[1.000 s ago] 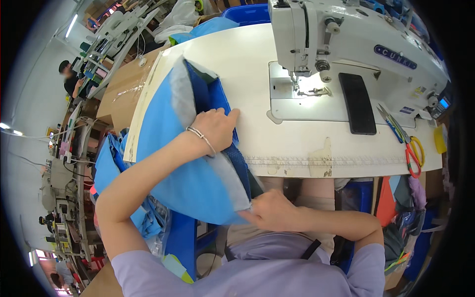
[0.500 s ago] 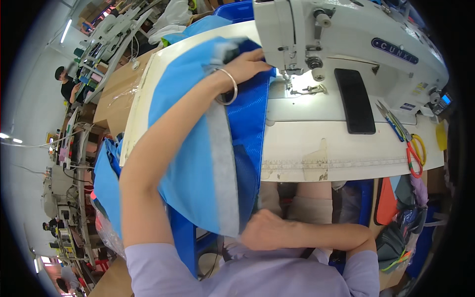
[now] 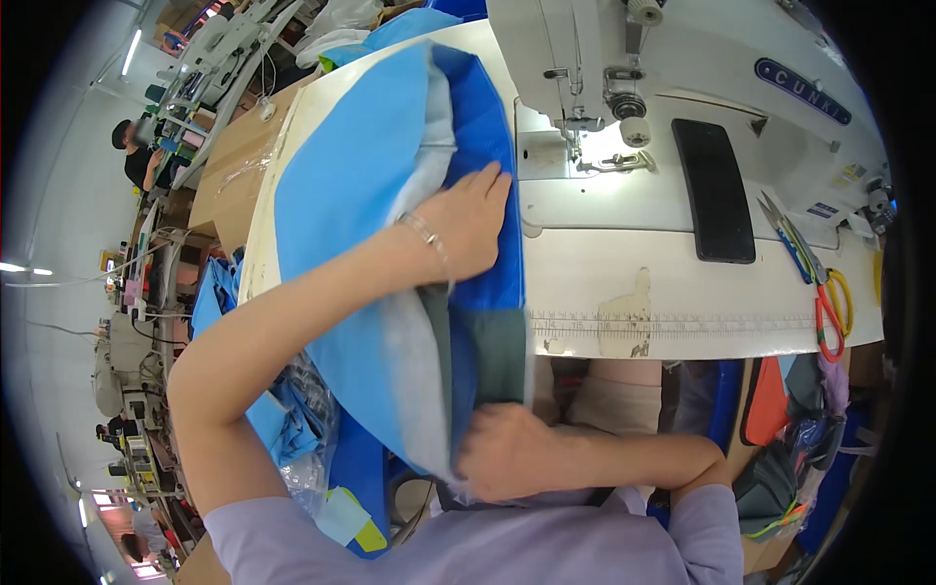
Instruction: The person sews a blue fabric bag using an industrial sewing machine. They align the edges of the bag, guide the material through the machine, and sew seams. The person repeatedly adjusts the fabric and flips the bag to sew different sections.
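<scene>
The left grip (image 3: 458, 229) is lying loose and flat, palm down, with its fingers (image 3: 485, 190) stretching toward the right edge of the blue cloth (image 3: 351, 175). The right grip (image 3: 512, 453) is curling up tight on the bottom end of that cloth, below the front of the counter (image 3: 575, 263), and it is looking a bit blurry.

On the far left, a brown box (image 3: 239, 175) is sitting just beside the counter's left edge. A thin pale strip of counter is showing between that edge and the cloth. The cloth is covering the left end of the counter and hanging down over the front edge. Its light blue side is bulging left, a gray band (image 3: 439, 122) is running down the middle, and the dark blue side is making a nearly straight right edge.

That edge is coming right up beside the shiny plate (image 3: 546, 154) of the sewing machine (image 3: 721, 58), so the gap there is tiny. More room is showing nearer the front, where ruler marks (image 3: 682, 322) are running along the edge. Farther right, a black phone (image 3: 714, 190) is lying flat. Beside it, scissors (image 3: 809, 258) are resting with their handles reaching the front edge.
</scene>
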`<state>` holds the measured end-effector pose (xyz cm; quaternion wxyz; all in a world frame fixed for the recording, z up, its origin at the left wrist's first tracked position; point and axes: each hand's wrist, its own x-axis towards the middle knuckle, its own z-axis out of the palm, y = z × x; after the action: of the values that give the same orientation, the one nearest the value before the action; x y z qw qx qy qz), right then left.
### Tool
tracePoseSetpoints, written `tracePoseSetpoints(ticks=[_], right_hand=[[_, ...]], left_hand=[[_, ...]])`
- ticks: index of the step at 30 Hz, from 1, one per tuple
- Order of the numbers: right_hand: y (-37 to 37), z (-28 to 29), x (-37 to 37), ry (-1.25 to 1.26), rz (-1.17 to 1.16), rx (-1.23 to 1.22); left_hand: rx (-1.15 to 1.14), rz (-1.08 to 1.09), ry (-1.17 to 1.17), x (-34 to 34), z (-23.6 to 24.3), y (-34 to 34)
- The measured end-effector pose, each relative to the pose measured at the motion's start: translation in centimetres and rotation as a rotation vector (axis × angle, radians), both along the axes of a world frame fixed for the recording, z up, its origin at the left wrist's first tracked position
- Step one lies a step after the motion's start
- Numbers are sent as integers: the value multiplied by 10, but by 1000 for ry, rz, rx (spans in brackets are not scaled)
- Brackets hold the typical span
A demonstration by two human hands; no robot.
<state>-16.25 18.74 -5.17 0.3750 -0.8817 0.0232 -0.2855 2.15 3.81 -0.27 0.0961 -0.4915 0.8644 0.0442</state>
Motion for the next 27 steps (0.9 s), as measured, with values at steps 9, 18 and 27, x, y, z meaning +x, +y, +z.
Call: tracePoseSetpoints(ticks=[9, 18, 27], right_hand=[[-17, -13, -15, -226, -280, 299], [-33, -3, -26, -225, -333, 667], [-57, 11, -37, -169, -500, 407]], left_hand=[[84, 140, 33, -19, -9, -100], [-360, -330, 288, -13, -45, -142], [-487, -334, 365, -31, -43, -168]])
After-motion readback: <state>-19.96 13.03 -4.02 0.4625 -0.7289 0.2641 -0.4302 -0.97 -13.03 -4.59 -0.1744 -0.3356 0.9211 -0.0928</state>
